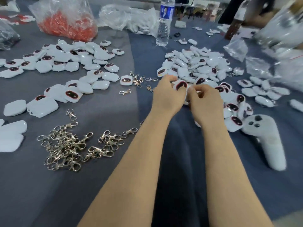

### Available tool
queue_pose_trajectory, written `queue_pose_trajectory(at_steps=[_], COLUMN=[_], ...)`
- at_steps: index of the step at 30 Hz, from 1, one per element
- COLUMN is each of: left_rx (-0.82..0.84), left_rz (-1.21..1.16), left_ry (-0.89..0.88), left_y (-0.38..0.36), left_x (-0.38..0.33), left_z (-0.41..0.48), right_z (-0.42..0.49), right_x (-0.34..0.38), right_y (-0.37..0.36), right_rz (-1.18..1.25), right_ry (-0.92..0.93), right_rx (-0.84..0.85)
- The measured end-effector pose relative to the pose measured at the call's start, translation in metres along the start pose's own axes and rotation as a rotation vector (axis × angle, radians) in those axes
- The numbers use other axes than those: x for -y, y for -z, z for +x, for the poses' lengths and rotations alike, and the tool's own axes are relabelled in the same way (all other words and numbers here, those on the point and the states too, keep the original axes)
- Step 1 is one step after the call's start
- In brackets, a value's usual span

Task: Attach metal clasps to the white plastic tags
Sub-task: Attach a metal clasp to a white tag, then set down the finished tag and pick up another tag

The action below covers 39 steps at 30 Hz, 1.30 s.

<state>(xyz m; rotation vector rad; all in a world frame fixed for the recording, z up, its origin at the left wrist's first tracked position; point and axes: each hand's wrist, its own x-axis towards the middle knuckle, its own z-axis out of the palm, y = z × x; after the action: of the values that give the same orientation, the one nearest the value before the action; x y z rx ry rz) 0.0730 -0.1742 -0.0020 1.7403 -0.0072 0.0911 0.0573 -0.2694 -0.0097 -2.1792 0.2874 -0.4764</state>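
Left hand (167,95) grips a tag (181,85), dark face up, held just over the cloth (114,185) at the near edge of the right tag pile (196,66). Right hand (205,102) has its fingers curled tight, pinching at that tag's right edge; we can't tell if a clasp is in there. Clasp heap (65,145) lies near-left, well apart from our hands. More tags (65,59) far-left. Controller (265,141) just right of our right forearm. Bottle (164,22) upright at the back.
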Motion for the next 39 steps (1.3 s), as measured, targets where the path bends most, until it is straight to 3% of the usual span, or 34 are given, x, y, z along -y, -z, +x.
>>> queue_pose_trajectory(at_steps=[4, 7, 9, 15, 22, 25, 31, 36, 39], left_rx=[0.047, 0.0, -0.042, -0.078, -0.13, -0.174, -0.448, -0.739, -0.866], left_rz=[0.181, 0.438, 0.475, 0.346, 0.037, -0.043, -0.141, -0.118, -0.135], left_ry=[-0.055, -0.06, -0.062, -0.056, -0.04, -0.062, -0.052, -0.007, -0.007], left_y=[-0.05, -0.077, -0.09, -0.097, -0.078, -0.05, 0.05, 0.145, 0.19], left_x=[0.01, 0.026, 0.031, 0.031, 0.021, 0.016, 0.013, 0.022, 0.027], left_z=[0.005, 0.009, 0.01, 0.019, 0.008, 0.003, -0.007, -0.026, -0.042], right_z=[0.011, 0.018, 0.022, 0.028, 0.019, 0.009, -0.028, -0.078, -0.108], right_x=[-0.034, -0.05, -0.054, -0.058, -0.038, -0.014, 0.047, 0.099, 0.121], right_y=[0.021, 0.022, 0.02, 0.016, 0.011, -0.003, -0.063, -0.127, -0.159], right_rz=[-0.16, -0.262, -0.254, -0.06, 0.072, 0.192, 0.295, 0.119, -0.026], right_ry=[-0.103, -0.123, -0.122, -0.131, -0.092, -0.034, 0.089, 0.276, 0.437], right_rx=[-0.133, -0.144, -0.179, -0.268, -0.307, -0.231, 0.13, 0.51, 0.626])
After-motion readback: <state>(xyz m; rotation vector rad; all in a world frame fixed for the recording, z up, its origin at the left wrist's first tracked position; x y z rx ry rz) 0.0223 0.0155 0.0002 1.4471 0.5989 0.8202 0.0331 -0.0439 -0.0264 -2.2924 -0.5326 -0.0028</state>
